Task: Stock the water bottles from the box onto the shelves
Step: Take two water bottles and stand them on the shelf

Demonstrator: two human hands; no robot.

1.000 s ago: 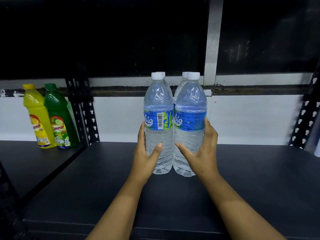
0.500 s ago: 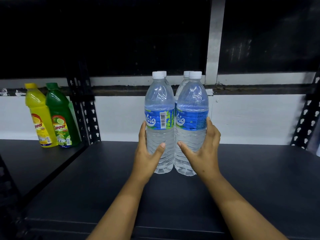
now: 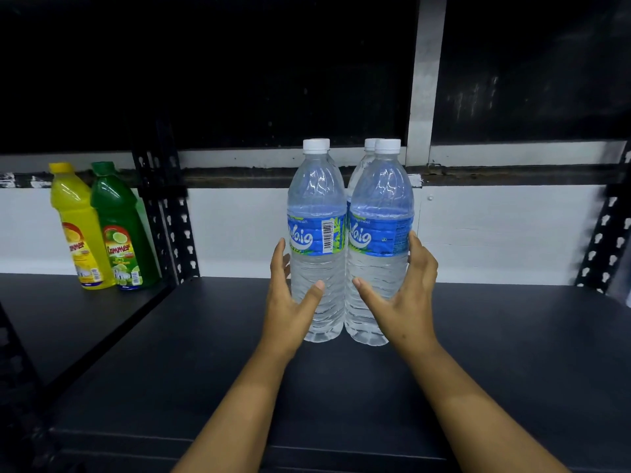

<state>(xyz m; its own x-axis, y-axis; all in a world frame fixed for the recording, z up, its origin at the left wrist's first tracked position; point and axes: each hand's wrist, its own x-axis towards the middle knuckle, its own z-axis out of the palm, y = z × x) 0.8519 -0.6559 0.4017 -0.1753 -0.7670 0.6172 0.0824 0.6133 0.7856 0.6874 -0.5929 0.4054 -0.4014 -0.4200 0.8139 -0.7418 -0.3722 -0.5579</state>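
1. Four bottles stand upright on the shelf (image 3: 512, 336), in two pairs; the front left bottle (image 3: 316, 254) and the front right bottle (image 3: 379, 254) touch side by side, and of the rear two only the caps and shoulders show.
2. The left hand (image 3: 290, 302) wraps the left bottle from its outer side, thumb across the front; the right hand (image 3: 403, 302) does the same on the right bottle. Both grips look light (fingers only gently curved).
3. The long axis of each bottle is vertical, and each hand is just beside its own bottle, so I judge a push backwards or a release comes next.
4. The bottles are clear ribbed plastic with blue labels and white caps; the shelf is matte dark. The box is not in view.
5. At far left stand a yellow bottle (image 3: 80, 230) and a green bottle (image 3: 119, 230).
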